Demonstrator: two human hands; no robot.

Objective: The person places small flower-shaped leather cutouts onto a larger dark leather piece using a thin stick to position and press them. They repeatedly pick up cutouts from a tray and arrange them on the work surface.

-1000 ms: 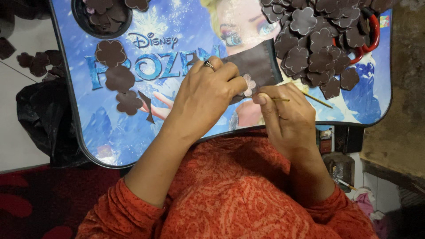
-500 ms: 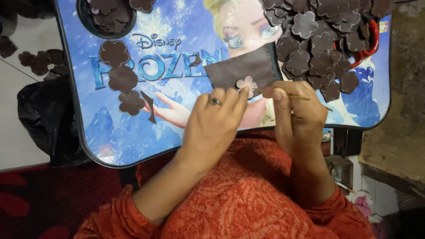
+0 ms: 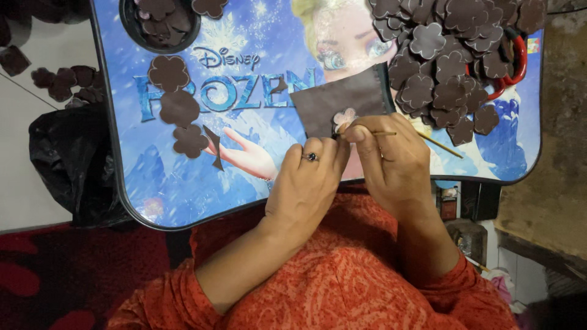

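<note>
A dark brown sheet [image 3: 342, 101] lies on a blue printed lap table [image 3: 165, 177]. A small pale flower-shaped template [image 3: 345, 119] rests on the sheet's near edge. My left hand [image 3: 306, 183], with a ring on one finger, presses its fingertips on the template and the sheet. My right hand [image 3: 394, 162] is beside it and grips a thin pencil-like stick [image 3: 382, 133], its tip at the template.
A heap of dark flower cut-outs [image 3: 452, 67] covers the table's far right, over red-handled scissors [image 3: 516, 61]. Three cut-outs [image 3: 177, 107] lie at the left, more fill a round cup hole [image 3: 160, 18]. A black bag [image 3: 67, 165] sits left of the table.
My left hand slid down off the dark sheet, uncovering the pale template. My right hand swung the stick round and brought its tip to the template.
</note>
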